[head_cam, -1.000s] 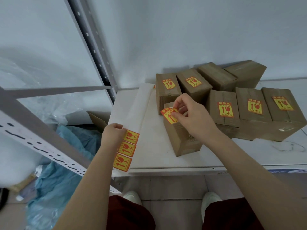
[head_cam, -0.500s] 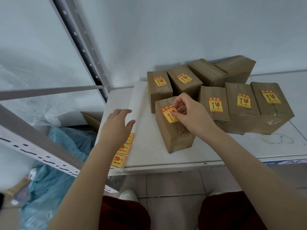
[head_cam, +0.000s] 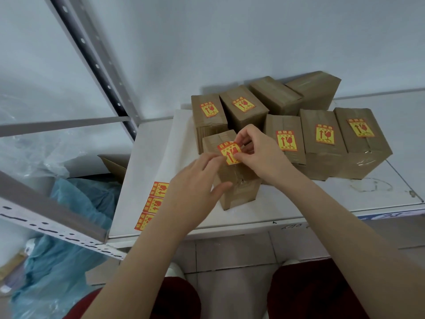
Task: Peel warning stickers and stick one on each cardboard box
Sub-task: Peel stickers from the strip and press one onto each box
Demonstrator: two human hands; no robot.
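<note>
A warning sticker (head_cam: 229,153) is pinched at its upper right corner by the right hand (head_cam: 259,155), thumb and fingers closed on it, above the top of the nearest cardboard box (head_cam: 232,180). Whether the sticker is pressed flat cannot be told; its lower edge is partly hidden. The left hand (head_cam: 195,194) is spread loosely, fingertips at the sticker's left edge and thumb against the box side; nothing is gripped by it. The sticker sheet (head_cam: 151,204) lies on the white shelf (head_cam: 299,203), partly covered by the left wrist. Five labelled boxes stand behind; two rear boxes (head_cam: 296,93) show no label.
</note>
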